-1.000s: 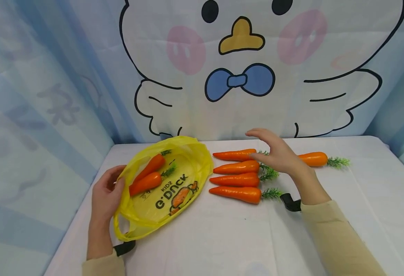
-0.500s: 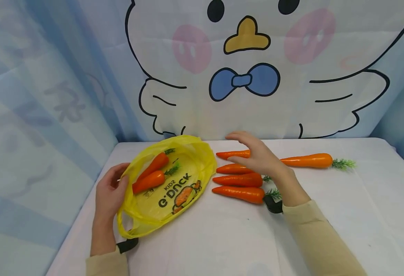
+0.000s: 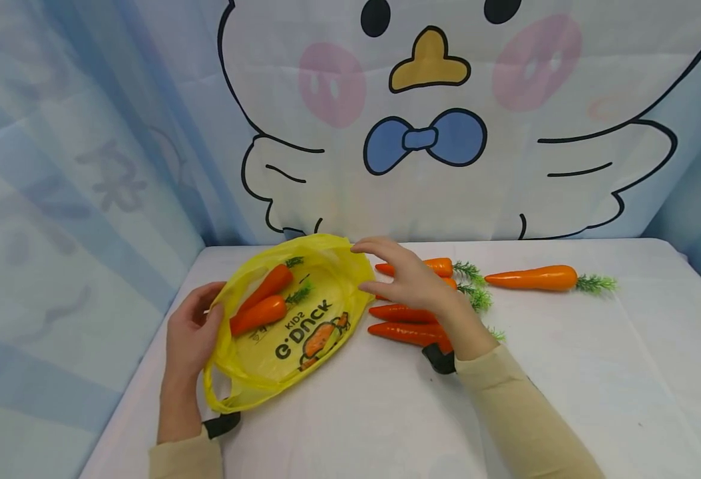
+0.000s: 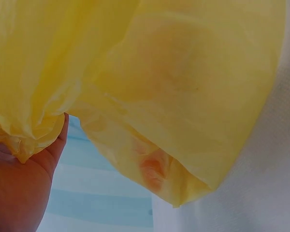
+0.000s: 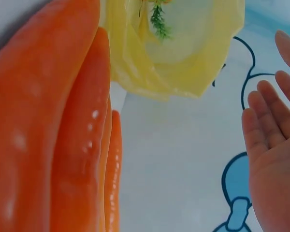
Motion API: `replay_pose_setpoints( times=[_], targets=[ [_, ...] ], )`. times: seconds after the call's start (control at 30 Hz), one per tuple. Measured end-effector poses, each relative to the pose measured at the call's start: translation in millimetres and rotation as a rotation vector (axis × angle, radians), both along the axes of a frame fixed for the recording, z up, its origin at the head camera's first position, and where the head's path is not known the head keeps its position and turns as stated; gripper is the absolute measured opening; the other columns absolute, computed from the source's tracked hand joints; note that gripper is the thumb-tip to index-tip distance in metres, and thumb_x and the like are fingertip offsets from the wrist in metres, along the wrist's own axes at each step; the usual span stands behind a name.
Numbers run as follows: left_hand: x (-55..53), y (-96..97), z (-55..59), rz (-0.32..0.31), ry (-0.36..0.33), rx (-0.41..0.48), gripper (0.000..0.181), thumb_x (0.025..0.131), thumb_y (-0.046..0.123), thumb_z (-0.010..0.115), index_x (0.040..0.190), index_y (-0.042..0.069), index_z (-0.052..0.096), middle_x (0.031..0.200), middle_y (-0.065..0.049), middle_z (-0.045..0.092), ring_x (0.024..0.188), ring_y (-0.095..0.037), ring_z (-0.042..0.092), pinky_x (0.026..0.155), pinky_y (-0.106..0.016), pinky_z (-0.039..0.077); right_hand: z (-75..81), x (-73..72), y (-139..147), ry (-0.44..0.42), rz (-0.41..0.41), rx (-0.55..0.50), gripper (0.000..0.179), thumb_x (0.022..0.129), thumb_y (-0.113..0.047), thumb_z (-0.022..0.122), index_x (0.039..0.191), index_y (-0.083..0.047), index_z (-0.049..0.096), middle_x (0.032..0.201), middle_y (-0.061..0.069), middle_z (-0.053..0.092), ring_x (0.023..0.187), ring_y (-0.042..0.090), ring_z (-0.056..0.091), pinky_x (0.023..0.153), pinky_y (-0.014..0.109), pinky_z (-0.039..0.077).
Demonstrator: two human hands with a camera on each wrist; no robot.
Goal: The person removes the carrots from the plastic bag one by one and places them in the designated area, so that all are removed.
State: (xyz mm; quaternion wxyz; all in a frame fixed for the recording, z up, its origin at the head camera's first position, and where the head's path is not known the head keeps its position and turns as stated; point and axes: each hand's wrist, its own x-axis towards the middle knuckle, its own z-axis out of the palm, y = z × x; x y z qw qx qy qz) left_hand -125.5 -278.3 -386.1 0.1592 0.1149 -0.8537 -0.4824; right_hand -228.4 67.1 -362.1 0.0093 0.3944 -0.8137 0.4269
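A yellow plastic bag (image 3: 326, 249) lies with its mouth spread wide, two carrots (image 3: 260, 316) inside it on the left. My left hand (image 3: 187, 339) pinches the bag's left rim between thumb and fingers; the left wrist view shows the bag's thin film (image 4: 198, 87) bunched at that hand. Close to the bag's right rim is my right hand (image 3: 416, 283), thumb and fingers spread apart with nothing held. It passes above a row of several carrots (image 3: 407, 332) and partly hides them. In the right wrist view the palm and fingers (image 5: 275, 116) are extended.
One more carrot (image 3: 532, 278) with green leaves lies to the right of the row. All of it rests on a white-covered table (image 3: 350, 439). A cartoon-printed cloth (image 3: 422, 206) stands behind the table, and a blue patterned curtain (image 3: 56, 266) hangs at the left.
My right hand has moved left across the row of carrots, from their leafy ends to the bag's right rim. The left hand keeps its hold; the whole head view shifted slightly.
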Motion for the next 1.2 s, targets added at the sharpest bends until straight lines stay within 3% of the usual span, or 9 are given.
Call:
replay_pose_setpoints(
  times=[0.33, 0.6, 0.77, 0.93, 1.2],
  targets=[
    [-1.7, 0.6, -1.3, -0.007, 0.024, -0.006, 0.036, 0.103, 0.009, 0.052, 0.138, 0.009, 0.060, 0.132, -0.008, 0.061, 0.114, -0.020, 0.054, 0.097, -0.019, 0.044, -4.7, 1.0, -32, -0.039, 0.034, 0.034, 0.055, 0.091, -0.016, 0.077, 0.141, -0.011, 0.056, 0.147, 0.004, 0.052, 0.144, 0.025, 0.036, 0.117, 0.046, 0.029],
    [-3.2, 2.3, -0.4, -0.022, 0.015, 0.001, 0.036, 0.103, 0.010, 0.051, 0.138, 0.009, 0.059, 0.133, -0.008, 0.061, 0.117, -0.022, 0.054, 0.102, -0.028, 0.044, -9.9, 0.5, -58, -0.017, 0.079, 0.092, 0.052, 0.092, -0.018, 0.076, 0.140, -0.011, 0.057, 0.144, 0.002, 0.054, 0.138, 0.020, 0.040, 0.117, 0.038, 0.030],
    [-3.4, 1.2, -0.6, -0.025, 0.028, 0.000, 0.036, 0.102, 0.008, 0.051, 0.137, 0.008, 0.060, 0.131, -0.008, 0.061, 0.115, -0.020, 0.054, 0.100, -0.024, 0.044, -13.6, -1.7, -78, 0.029, 0.131, 0.111, 0.052, 0.092, -0.017, 0.076, 0.139, -0.008, 0.058, 0.143, 0.005, 0.055, 0.136, 0.021, 0.043, 0.116, 0.035, 0.031],
    [-2.1, 0.6, -0.9, -0.019, 0.036, -0.003, 0.036, 0.102, 0.007, 0.051, 0.136, 0.007, 0.060, 0.131, -0.008, 0.062, 0.114, -0.020, 0.055, 0.097, -0.020, 0.044, -15.9, -2.1, -95, -0.010, 0.151, 0.142, 0.054, 0.092, -0.018, 0.076, 0.141, -0.008, 0.056, 0.146, 0.004, 0.053, 0.137, 0.020, 0.043, 0.115, 0.032, 0.031],
    [-1.2, 0.9, -1.6, -0.012, 0.023, 0.001, 0.037, 0.102, 0.008, 0.051, 0.138, 0.008, 0.059, 0.133, -0.009, 0.061, 0.116, -0.021, 0.054, 0.099, -0.023, 0.044, -15.8, -2.8, -114, -0.029, 0.155, 0.218, 0.056, 0.093, -0.022, 0.075, 0.143, -0.007, 0.055, 0.151, 0.006, 0.048, 0.140, 0.021, 0.041, 0.115, 0.031, 0.032]
  ],
)
